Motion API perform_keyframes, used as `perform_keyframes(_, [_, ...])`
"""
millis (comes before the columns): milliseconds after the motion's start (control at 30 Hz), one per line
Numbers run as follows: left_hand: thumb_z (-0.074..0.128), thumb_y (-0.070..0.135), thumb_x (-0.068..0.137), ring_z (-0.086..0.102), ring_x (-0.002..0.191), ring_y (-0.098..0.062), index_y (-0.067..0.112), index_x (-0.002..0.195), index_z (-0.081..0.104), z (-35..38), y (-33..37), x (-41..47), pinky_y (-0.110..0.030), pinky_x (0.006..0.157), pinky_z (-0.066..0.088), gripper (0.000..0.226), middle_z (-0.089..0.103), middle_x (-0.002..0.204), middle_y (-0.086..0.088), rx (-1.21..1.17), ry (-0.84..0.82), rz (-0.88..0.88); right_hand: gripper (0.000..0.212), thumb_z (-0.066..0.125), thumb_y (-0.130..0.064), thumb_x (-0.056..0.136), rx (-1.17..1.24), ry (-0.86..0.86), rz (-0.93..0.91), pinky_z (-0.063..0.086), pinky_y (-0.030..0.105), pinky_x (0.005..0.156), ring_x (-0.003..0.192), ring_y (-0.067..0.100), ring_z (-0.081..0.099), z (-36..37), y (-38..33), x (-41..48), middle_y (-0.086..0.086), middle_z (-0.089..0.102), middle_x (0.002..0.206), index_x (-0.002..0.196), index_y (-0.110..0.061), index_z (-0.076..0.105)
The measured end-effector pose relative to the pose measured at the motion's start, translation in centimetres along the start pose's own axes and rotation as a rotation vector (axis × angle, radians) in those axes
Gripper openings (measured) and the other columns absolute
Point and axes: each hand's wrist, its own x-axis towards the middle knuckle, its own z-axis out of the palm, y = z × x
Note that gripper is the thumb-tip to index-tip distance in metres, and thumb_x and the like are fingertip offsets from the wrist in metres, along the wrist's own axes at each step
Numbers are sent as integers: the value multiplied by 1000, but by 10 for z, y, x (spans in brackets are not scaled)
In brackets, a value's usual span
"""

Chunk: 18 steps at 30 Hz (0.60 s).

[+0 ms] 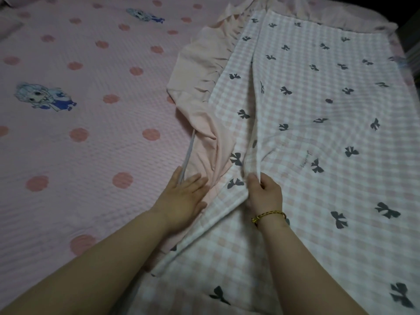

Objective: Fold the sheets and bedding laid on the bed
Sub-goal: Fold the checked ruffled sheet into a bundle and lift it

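We see upper sheet (318,133) on right half of bed (79,98), lower sheet (200,133) under it, jutting left. Our left hand (184,196) on lower sheet; right hand (266,194) at upper sheet's edge.

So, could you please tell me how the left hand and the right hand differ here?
The left hand lies flat, fingers straight, on the pink fabric; the right hand curls its fingers round a fold of the checked sheet. The right wrist wears a bracelet; the left wrist is bare. Both are palm-down, side by side.
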Motion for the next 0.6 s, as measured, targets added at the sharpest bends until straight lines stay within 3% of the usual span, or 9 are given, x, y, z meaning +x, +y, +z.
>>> perform_keyframes(100, [5,52,94,60,111,-5,26,104,70,7,-12,-37,-29,105,10,70,65,118,10,-342,73,-27,42,46,-12,94,55,4,-37,37,25,55,54,13,36,7,-14,-3,-1,38,56,53,-19,41])
perform_keyframes(200, [6,63,90,44,102,19,39,91,62,12,-12,-67,-1,104,0,61,52,113,24,-799,197,-255,41,44,-9,95,38,-27,-98,38,16,52,51,11,35,22,-35,-3,-4,38,53,55,-17,42])
perform_keyframes(267, [19,49,97,42,104,18,48,80,66,9,-14,-71,-10,112,0,50,55,106,30,-891,135,-242,35,41,-9,96,10,-39,-146,30,11,46,52,7,34,39,-51,0,-4,38,56,61,-11,44])
perform_keyframes(333, [32,54,86,48,112,9,57,67,66,3,-16,-76,-29,118,8,39,59,85,39,-953,80,-201,30,39,-11,97,-19,-43,-183,27,21,50,55,4,34,64,-66,5,-5,38,59,68,-9,45])
perform_keyframes(400, [61,59,76,45,101,22,49,73,64,2,-18,-77,-27,116,11,11,50,87,39,-1086,-56,-275,22,36,-11,98,-55,-104,-178,27,24,53,62,8,41,93,-71,7,-7,41,64,82,-9,51])
perform_keyframes(433, [69,55,71,44,100,20,44,82,62,5,-18,-81,-18,111,20,17,49,92,33,-1112,-89,-326,22,34,-11,99,-78,-162,-150,32,21,58,72,13,48,107,-66,7,-6,48,70,93,-9,55])
perform_keyframes(500, [66,32,83,50,99,3,36,83,59,18,-18,-84,3,77,35,8,52,97,20,-1082,-25,-470,32,31,-8,99,-135,-310,-69,36,14,88,109,20,52,128,-48,5,5,61,111,122,-7,53])
perform_keyframes(533, [63,21,87,55,86,3,33,76,59,27,-19,-84,2,64,37,17,56,88,18,-1077,28,-505,37,31,-6,98,-180,-373,-41,28,13,96,122,20,46,135,-39,3,6,53,130,132,-6,47])
perform_keyframes(600, [64,15,85,59,68,0,18,70,66,31,-19,-82,-4,57,40,16,59,70,11,-1042,102,-545,35,30,0,95,-269,-390,-91,32,13,89,117,23,47,138,-32,6,10,53,126,124,-1,51])
